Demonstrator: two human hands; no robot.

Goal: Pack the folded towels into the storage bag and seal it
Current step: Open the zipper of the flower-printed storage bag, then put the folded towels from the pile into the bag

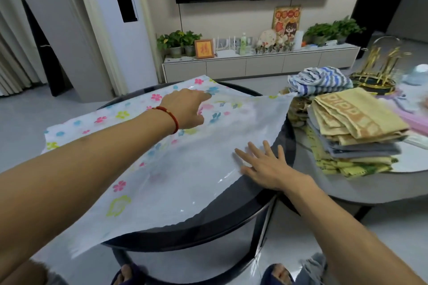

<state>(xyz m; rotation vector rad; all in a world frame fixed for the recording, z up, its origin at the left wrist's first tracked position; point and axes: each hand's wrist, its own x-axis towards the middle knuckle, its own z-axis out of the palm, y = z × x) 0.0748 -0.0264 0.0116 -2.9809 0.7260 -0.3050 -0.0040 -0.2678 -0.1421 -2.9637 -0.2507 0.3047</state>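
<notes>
The translucent flower-printed plastic storage bag [185, 146] lay flat across the round dark counter [231, 222], apparently spread for loading. My left hand [187, 109] reached over its far part, fingers loosely bent, gripping nothing; my right hand [266, 166] pressed it flat with straight fingers. The stack of folded towels [356, 132] waited just beside, unpacked.
</notes>
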